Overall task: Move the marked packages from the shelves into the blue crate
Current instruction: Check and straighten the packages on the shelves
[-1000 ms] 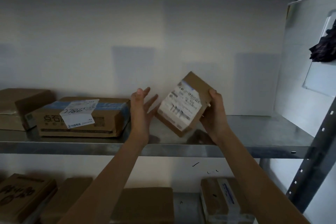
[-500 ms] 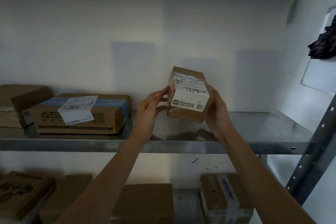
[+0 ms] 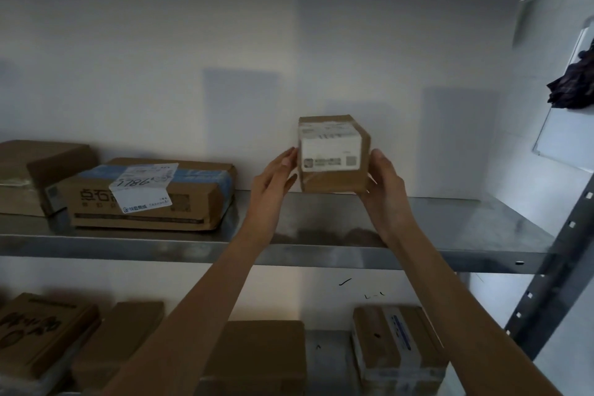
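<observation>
A small brown cardboard package (image 3: 334, 175) with a white shipping label facing me is held above the middle metal shelf (image 3: 450, 225), near the back wall. My right hand (image 3: 384, 182) grips its right side and underside. My left hand (image 3: 273, 178) has its fingers flat against the package's left side. The package sits level, label upright. The blue crate is not in view.
A flat box with blue tape and a white label reading 1786 (image 3: 151, 194) lies on the same shelf to the left, beside another brown box (image 3: 35, 173). Several boxes stand on the lower shelf (image 3: 397, 350). A grey upright post (image 3: 546, 270) rises at right.
The package has been turned from a tilted pose to level with its label facing me. My left hand closed in from open air onto its left side.
</observation>
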`<state>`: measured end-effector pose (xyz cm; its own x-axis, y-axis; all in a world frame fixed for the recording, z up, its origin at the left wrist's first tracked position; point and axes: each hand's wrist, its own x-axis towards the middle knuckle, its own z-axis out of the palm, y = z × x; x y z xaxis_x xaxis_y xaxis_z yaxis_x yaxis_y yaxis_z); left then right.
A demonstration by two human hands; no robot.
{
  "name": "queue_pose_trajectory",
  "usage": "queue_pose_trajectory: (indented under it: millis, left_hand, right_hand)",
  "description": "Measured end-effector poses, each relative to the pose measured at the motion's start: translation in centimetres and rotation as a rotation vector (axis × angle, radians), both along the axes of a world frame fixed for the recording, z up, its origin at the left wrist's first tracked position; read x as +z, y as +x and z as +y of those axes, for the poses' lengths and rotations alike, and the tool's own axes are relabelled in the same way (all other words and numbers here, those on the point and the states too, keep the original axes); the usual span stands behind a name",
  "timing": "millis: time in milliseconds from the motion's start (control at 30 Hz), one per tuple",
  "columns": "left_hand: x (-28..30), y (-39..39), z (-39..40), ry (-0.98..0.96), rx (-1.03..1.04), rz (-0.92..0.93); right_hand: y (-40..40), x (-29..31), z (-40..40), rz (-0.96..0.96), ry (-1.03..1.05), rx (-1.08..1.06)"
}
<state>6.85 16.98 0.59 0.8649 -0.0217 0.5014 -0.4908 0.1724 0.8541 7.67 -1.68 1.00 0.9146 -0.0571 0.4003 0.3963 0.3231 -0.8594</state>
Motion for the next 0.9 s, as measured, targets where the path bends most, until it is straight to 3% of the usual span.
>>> queue_pose_trajectory:
  millis: [100,233,367,533,667,767,900]
  left_hand:
    - [0.1,0.3,0.2,-0.120,-0.073,0.102]
    - [0.2,0.4,0.6,-0.282,-0.125,0.125]
    - [0.2,0.5,0.4,-0.306,-0.132,0.141]
    - [0.0,0.6,0.6,-0.235,-0.002,0.185]
    - [-0.2,0.7,0.2,-0.040,0.188,0.287]
    - [-0.3,0.9,-0.1,0.108,0.330,0.261]
    - [-0.8,1.3,-0.2,0.169,0.403,0.282]
  right_hand:
    - [-0.7,0.3,0.7,-0.040,-0.109,-0.159]
    - [-1.2,-0.4,1.5,-0.267,-0.346,-0.321]
    - [-0.9,-0.7,1.5,-0.327,-0.395,-0.371]
    - [-0.4,-1.0,1.1,-0.232,-0.415,-0.364]
    - [0.1,-1.3,1.1,0.019,-0.559,-0.317]
    - [0.6,-1.4,1.1,0.117,-0.625,-0.309]
    - [0.8,-1.3,1.0,0.158,-0.476,-0.333]
